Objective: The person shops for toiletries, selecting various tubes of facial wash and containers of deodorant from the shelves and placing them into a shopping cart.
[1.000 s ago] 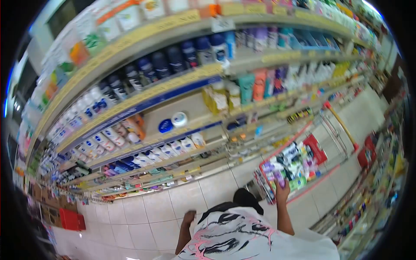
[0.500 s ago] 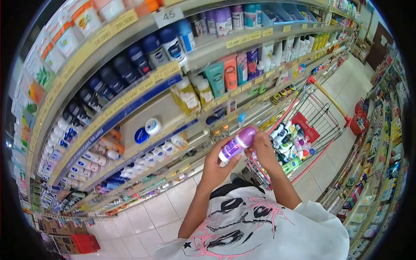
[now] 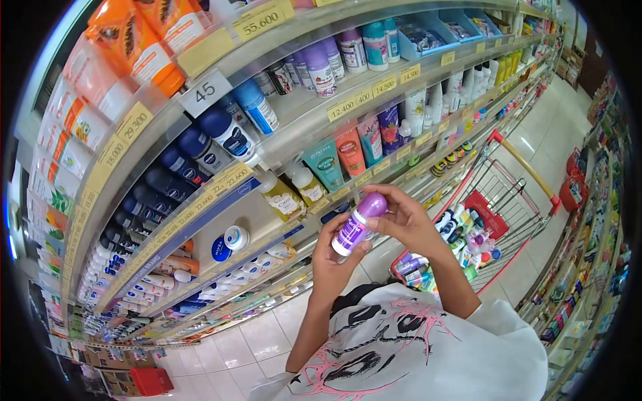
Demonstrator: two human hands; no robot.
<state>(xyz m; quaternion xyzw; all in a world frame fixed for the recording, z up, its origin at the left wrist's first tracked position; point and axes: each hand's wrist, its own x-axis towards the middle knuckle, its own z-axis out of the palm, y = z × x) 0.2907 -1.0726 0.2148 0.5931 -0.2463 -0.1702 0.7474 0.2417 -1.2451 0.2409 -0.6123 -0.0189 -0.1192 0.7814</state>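
A purple-capped roll-on deodorant [image 3: 354,230] with a purple and white label is held in front of my chest, tilted with its cap up and to the right. My left hand [image 3: 332,259] wraps round the lower part of the bottle, thumb on the near side. The fingers of my right hand [image 3: 409,224] close on the bottle by its cap from the right. Beyond my hands, upright tubes [image 3: 324,167] and similar purple-capped bottles [image 3: 319,70] stand on the shelves.
A wire shopping cart [image 3: 528,230] with a red and yellow handle stands to my right, heaped with bottles [image 3: 468,234]. Long shelves [image 3: 267,154] curve along the left; another stocked shelf [image 3: 582,267] lines the right. Red baskets [image 3: 574,184] sit farther along the aisle.
My view has moved closer to the shelf. My right hand has shifted round the cap, its thumb now on the bottle's near side. The label faces me more fully.
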